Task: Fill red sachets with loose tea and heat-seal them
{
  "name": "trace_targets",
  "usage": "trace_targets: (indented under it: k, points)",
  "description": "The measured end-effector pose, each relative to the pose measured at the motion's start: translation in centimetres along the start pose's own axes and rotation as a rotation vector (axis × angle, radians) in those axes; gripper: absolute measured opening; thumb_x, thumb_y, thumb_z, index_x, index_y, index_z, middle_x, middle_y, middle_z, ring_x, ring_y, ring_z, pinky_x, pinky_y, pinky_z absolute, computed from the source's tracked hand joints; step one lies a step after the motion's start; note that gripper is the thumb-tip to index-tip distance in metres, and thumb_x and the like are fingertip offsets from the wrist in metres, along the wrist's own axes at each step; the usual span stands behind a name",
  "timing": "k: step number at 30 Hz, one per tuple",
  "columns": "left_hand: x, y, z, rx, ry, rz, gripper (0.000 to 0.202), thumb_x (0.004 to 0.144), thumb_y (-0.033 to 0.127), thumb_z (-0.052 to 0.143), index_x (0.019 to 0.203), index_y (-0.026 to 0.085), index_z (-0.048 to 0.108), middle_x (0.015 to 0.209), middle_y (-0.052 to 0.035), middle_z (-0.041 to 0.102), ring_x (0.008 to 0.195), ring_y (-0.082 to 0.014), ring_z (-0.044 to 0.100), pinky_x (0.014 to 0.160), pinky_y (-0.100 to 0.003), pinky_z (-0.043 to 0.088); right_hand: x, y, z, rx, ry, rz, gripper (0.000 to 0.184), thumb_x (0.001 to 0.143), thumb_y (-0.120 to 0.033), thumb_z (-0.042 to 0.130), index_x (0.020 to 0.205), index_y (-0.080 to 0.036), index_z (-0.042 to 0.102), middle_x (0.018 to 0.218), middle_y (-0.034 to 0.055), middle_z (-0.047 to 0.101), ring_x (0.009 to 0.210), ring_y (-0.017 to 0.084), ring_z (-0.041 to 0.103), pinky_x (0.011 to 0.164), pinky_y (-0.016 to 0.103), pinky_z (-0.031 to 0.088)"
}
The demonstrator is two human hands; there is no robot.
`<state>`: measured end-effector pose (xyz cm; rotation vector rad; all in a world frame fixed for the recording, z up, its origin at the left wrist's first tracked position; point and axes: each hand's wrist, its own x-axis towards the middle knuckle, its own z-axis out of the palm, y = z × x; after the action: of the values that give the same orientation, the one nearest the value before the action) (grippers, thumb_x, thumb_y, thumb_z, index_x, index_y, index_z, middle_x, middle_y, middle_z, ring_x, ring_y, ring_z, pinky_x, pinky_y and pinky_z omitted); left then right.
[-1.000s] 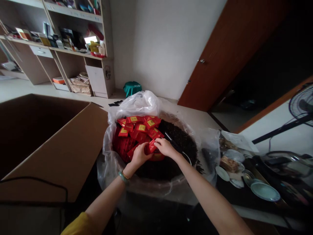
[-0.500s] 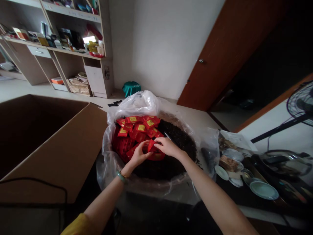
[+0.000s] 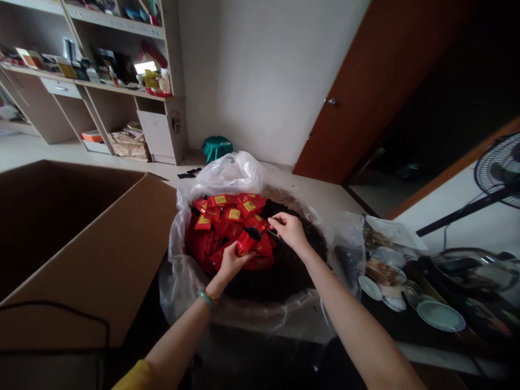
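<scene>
My left hand (image 3: pixel 233 261) grips a small red foil sachet (image 3: pixel 245 244), held upright above the other packets. My right hand (image 3: pixel 287 228) pinches the thin handle of a spoon (image 3: pixel 273 234), whose far end is at the sachet's mouth. A dark clump, looking like loose tea leaves (image 3: pixel 254 233), lies there and hides the spoon's bowl. Below both hands, several red packets with yellow labels (image 3: pixel 233 214) rest on a bed of dark leaves (image 3: pixel 300 233) in a round container lined with clear plastic (image 3: pixel 176 233).
To the left stands a large open cardboard box (image 3: pixel 101 249). On the right, a dark table carries a pale green dish (image 3: pixel 441 316), a small white dish (image 3: pixel 369 287) and a glass lid (image 3: pixel 475 271). Behind are shelves (image 3: pixel 122 86), a teal bag (image 3: pixel 217 148), a brown door (image 3: pixel 353 92) and a fan (image 3: pixel 498 168).
My right hand has left the sachet and moved right and up. The spoon's end and dark leaves now show at the sachet's mouth. My left hand still holds the sachet, slightly lower.
</scene>
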<state>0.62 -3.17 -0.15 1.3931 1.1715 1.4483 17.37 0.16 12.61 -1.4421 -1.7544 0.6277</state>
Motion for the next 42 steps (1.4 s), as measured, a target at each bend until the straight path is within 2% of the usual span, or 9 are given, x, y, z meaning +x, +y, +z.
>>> trace_targets:
  k: [5,8,10,15,21,26,30,35,42]
  points:
    - [0.0,0.2,-0.1,-0.042,0.007,-0.011,0.034,0.058,0.04,0.076,0.072,0.012,0.064,0.063,0.0005,0.063,0.057,-0.0106,0.052,0.056,-0.021,0.043,-1.3,-1.1,-0.3,-0.095,0.059,-0.342,0.015,0.081,-0.028,0.056,0.084,-0.02,0.069,0.084,0.0062,0.07,0.069,0.016,0.059,0.063,0.028,0.048]
    - [0.0,0.3,-0.2,-0.024,-0.003,-0.007,0.033,0.059,0.039,0.074,0.075,0.012,0.065,0.062,0.0009,0.063,0.056,-0.0105,0.052,0.057,-0.021,0.043,-1.5,-2.5,0.0,-0.183,-0.229,-0.474,0.013,0.079,-0.021,0.059,0.085,-0.022,0.072,0.086,0.0049,0.072,0.085,0.019,0.061,0.077,0.03,0.047]
    - [0.0,0.2,-0.3,-0.001,-0.01,0.0,0.032,0.059,0.037,0.074,0.078,0.012,0.066,0.064,0.0006,0.064,0.057,-0.0111,0.054,0.058,-0.021,0.043,-1.0,-3.2,0.1,-0.268,-0.462,-0.452,0.019,0.075,-0.014,0.06,0.089,-0.021,0.072,0.091,0.0038,0.073,0.086,0.018,0.062,0.079,0.029,0.045]
    - [-0.1,0.1,-0.6,0.149,-0.028,0.02,0.03,0.059,0.032,0.073,0.082,0.014,0.066,0.067,0.0006,0.067,0.06,-0.0134,0.057,0.06,-0.023,0.045,0.8,-3.9,0.7,-0.38,-0.75,-0.303,0.014,0.071,-0.019,0.064,0.082,-0.018,0.073,0.074,0.0003,0.07,0.068,0.015,0.06,0.059,0.022,0.039]
    - [0.3,1.2,-0.5,0.478,-0.005,0.018,0.039,0.065,0.042,0.072,0.097,0.019,0.063,0.075,-0.0029,0.07,0.066,-0.018,0.064,0.061,-0.023,0.045,1.9,-3.6,1.2,-0.443,-0.687,-0.214,0.007,0.062,-0.014,0.067,0.068,-0.015,0.071,0.057,-0.0028,0.062,0.056,0.011,0.052,0.05,0.02,0.031]
    - [1.8,2.6,-0.2,0.837,-0.053,0.06,0.05,0.068,0.053,0.07,0.103,0.019,0.062,0.074,-0.0077,0.07,0.064,-0.0231,0.066,0.056,-0.025,0.04,2.3,-2.8,1.0,-0.326,-0.709,-0.046,0.013,0.063,-0.017,0.064,0.074,-0.015,0.073,0.049,-0.0054,0.057,0.051,0.01,0.052,0.047,0.019,0.033]
    - [2.3,1.6,0.2,0.817,-0.035,0.114,0.051,0.068,0.056,0.069,0.102,0.02,0.061,0.075,-0.0069,0.071,0.065,-0.0219,0.067,0.056,-0.023,0.039,2.1,-2.3,1.6,-0.306,-0.687,0.051,0.013,0.061,-0.014,0.064,0.071,-0.016,0.072,0.043,-0.0065,0.052,0.044,0.01,0.05,0.044,0.019,0.034]
    - [2.2,-0.1,0.1,0.712,0.024,0.116,0.049,0.065,0.052,0.072,0.1,0.02,0.061,0.075,-0.0058,0.072,0.066,-0.0207,0.067,0.058,-0.022,0.04,2.4,-2.1,2.3,-0.374,-0.628,-0.107,0.01,0.06,-0.012,0.062,0.066,-0.014,0.07,0.051,-0.0045,0.058,0.052,0.01,0.05,0.048,0.019,0.033]
    - [2.3,-0.2,-0.3,0.704,0.067,0.072,0.04,0.066,0.05,0.07,0.09,0.021,0.06,0.069,-0.0043,0.07,0.062,-0.0198,0.065,0.056,-0.023,0.04,3.4,-2.7,1.7,-0.392,-0.55,-0.199,0.016,0.061,-0.01,0.06,0.071,-0.014,0.072,0.064,-0.0013,0.067,0.061,0.012,0.056,0.057,0.02,0.037]
